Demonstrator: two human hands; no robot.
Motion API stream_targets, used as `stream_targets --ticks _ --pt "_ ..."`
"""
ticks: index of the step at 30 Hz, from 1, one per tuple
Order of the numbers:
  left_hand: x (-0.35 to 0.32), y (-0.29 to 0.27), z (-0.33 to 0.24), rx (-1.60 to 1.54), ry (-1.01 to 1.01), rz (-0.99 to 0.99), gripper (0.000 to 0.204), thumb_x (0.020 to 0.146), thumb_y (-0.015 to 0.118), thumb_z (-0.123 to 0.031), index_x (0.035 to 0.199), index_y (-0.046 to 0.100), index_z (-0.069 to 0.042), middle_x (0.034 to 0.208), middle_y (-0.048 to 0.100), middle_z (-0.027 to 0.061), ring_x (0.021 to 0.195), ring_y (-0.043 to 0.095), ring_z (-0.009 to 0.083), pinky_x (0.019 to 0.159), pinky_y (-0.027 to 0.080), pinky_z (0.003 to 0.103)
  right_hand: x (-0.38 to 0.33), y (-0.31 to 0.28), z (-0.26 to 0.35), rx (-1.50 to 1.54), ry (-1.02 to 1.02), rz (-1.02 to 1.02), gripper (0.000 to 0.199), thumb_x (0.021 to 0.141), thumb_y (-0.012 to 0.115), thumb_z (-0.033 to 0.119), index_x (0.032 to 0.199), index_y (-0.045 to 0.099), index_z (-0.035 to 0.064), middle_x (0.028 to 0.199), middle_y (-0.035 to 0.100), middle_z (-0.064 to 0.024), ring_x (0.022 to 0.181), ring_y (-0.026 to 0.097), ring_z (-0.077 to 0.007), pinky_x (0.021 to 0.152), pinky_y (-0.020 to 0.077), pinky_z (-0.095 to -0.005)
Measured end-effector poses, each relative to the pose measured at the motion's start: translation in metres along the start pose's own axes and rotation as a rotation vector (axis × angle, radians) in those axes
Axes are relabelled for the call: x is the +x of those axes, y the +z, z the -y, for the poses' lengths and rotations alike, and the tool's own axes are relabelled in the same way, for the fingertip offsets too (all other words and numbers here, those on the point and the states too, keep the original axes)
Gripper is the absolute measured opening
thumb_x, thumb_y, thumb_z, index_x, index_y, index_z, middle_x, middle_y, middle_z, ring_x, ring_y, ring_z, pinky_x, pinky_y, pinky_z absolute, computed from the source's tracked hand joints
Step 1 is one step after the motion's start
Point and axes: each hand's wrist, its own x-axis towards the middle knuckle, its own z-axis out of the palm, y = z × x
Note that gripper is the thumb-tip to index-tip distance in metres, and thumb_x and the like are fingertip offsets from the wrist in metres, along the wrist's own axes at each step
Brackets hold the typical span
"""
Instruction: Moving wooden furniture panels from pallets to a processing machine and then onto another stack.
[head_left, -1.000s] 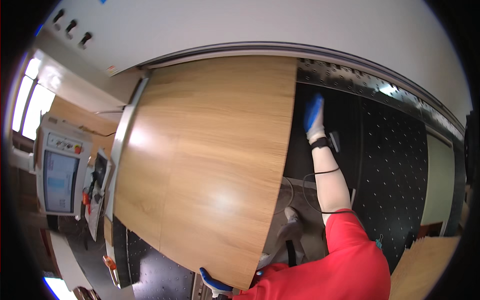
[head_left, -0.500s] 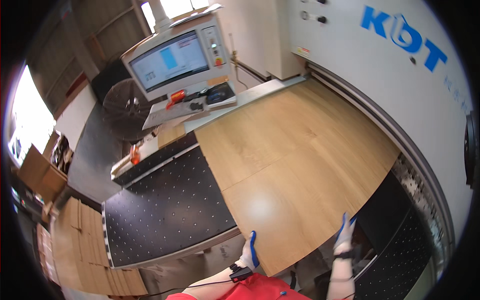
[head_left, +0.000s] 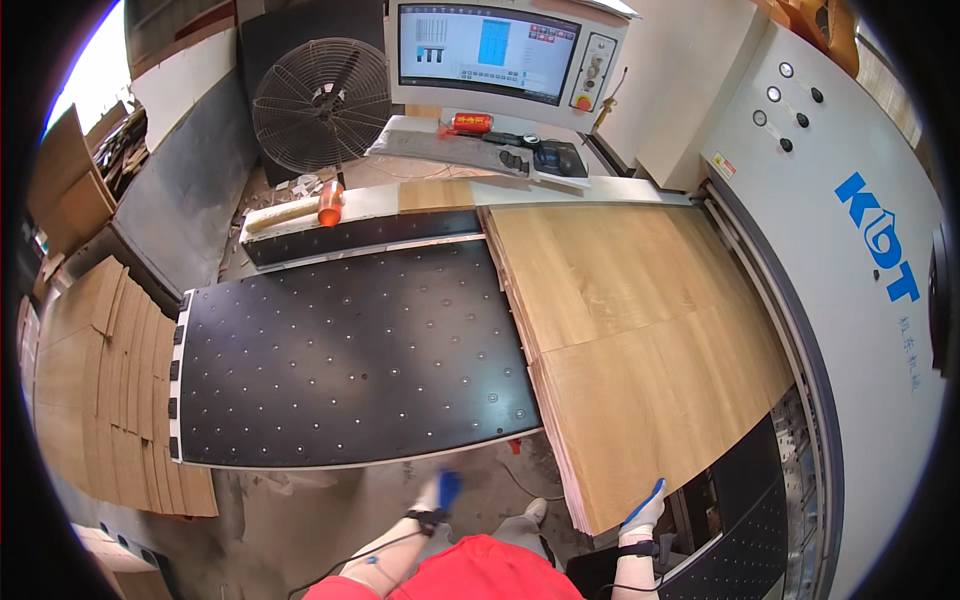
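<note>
A stack of wood-grain boards lies at the right on the machine table, its layered left side showing. My right hand, in a white glove with a blue palm, rests against the near edge of this stack. Its fingers look stretched out along the edge rather than wrapped round it. My left hand, gloved alike, is off the boards, over the floor in front of the black table. Motion smears its fingers, and I see nothing in it.
A white machine body stands right of the boards. Behind the table are a monitor, a keyboard, a red can, an orange-headed mallet and a fan. Cut boards are stacked at the left.
The view has swung, bringing more of the black table and floor into sight. My left hand has let go of the board's left edge and moved away; my right hand stays at the near edge.
</note>
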Motion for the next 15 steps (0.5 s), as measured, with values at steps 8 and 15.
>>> stream_targets --ticks 8,15 --pt "-0.087 0.019 -0.198 -0.043 0.667 0.006 0.046 0.099 0.05 -0.047 0.127 0.057 -0.012 0.141 0.054 0.0088 0.131 0.048 0.0254 0.109 0.038 0.04 -0.012 -0.034 0.007 -0.043 -0.086 -0.151 0.063 0.098 0.052 0.05 0.138 0.05 0.0008 0.133 0.059 -0.0124 0.118 0.059 -0.0284 0.102 0.0456 -0.041" --pt "-0.149 0.008 -0.201 -0.502 0.557 -0.312 0.088 0.087 0.047 -0.07 0.141 0.043 -0.002 0.151 0.042 0.016 0.139 0.038 0.0332 0.114 0.028 0.047 -0.008 -0.023 0.004 -0.077 -0.136 -0.221 0.062 0.099 0.053 0.047 0.134 0.052 -0.0047 0.128 0.062 -0.0144 0.11 0.064 -0.027 0.096 0.0502 -0.0398"
